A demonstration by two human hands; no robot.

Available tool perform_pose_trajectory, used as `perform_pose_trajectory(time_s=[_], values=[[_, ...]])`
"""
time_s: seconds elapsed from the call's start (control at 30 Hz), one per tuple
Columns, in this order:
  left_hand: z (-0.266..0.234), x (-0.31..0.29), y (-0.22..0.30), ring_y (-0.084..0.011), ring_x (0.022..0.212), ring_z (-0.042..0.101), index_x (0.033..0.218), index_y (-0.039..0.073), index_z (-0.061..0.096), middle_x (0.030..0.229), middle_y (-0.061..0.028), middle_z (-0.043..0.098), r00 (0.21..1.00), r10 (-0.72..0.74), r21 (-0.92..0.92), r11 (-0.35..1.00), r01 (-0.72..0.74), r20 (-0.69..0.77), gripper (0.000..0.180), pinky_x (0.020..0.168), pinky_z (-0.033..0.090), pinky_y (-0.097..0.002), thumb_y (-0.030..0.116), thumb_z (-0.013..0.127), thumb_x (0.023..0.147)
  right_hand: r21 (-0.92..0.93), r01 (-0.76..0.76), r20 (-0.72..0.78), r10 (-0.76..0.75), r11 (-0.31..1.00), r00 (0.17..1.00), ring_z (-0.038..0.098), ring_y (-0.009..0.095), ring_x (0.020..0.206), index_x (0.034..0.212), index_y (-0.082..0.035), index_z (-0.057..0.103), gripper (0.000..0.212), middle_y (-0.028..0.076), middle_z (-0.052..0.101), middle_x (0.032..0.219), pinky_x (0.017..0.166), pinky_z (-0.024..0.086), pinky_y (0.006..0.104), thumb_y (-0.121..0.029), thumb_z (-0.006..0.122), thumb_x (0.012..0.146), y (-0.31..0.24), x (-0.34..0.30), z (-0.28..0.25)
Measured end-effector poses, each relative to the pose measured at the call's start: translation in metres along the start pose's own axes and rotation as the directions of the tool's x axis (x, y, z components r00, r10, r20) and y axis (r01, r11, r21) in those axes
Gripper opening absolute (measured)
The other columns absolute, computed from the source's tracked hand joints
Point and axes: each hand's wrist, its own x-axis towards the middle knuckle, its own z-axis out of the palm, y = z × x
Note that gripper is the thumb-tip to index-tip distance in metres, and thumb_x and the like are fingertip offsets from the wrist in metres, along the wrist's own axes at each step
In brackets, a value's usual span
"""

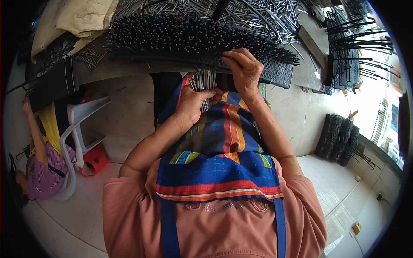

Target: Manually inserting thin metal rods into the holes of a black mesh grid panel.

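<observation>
A bundle of thin metal rods stands up out of my left hand, whose fingers and thumb wrap round it above my lap. My right hand is at the front edge of a wide black perforated rack, thumb and fingertips pinched together. Whatever sits in that pinch is too small to make out. Many dark upright rods fill most of the rack, and bare holes show along its front and right end.
Loose metal rods lie heaped behind the rack. Tan sacking is at the far left. Another person sits at left near a grey chair, holding a dark panel. Racks with black rods stand at right; dark bundles rest on the floor.
</observation>
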Motion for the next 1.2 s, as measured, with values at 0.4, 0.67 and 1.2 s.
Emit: perform_pose_trajectory(time_s=[0.4, 0.67, 1.2], values=[[0.004, 0.008, 0.001, -0.0218, 0.076, 0.071, 0.107, -0.001, 0.063, 0.088, -0.0138, 0.072, 0.993, -0.098, -0.027, 0.995, 0.097, -0.062, 0.024, 0.066, 0.057, -0.0308, -0.005, 0.064, 0.083, -0.239, 0.045, -0.021, -0.052, 0.97, 0.998, 0.065, 0.018, 0.062, 0.088, -0.004, 0.074, 0.011, 0.009, 0.067, 0.077, 0.057, 0.05, 0.0281, -0.005, 0.075, 0.077, 0.004, 0.017, 0.01], [0.004, 0.014, 0.006, -0.0228, 0.077, 0.07, 0.106, -0.002, 0.064, 0.089, -0.0151, 0.071, 0.996, -0.085, -0.07, 0.994, 0.083, -0.024, 0.024, 0.067, 0.058, -0.0318, -0.007, 0.062, 0.082, -0.544, 0.294, 0.332, -0.119, 0.786, 0.936, 0.063, 0.029, 0.061, 0.099, -0.011, 0.073, 0.018, 0.006, 0.061, 0.073, 0.055, 0.05, 0.0381, -0.013, 0.071, 0.081, -0.005, 0.015, -0.001], [0.01, 0.016, -0.002, -0.0237, 0.078, 0.072, 0.107, 0.0, 0.065, 0.09, -0.0143, 0.071, 0.986, -0.135, -0.019, 0.991, 0.134, -0.093, 0.02, 0.068, 0.062, -0.0365, -0.003, 0.06, 0.087, 0.376, -0.569, 0.071, 0.59, 0.731, 0.804, 0.042, 0.0, 0.051, 0.085, -0.003, 0.069, 0.001, -0.004, 0.056, 0.062, 0.047, 0.03, 0.0189, -0.003, 0.07, 0.084, -0.006, -0.005, -0.031]])
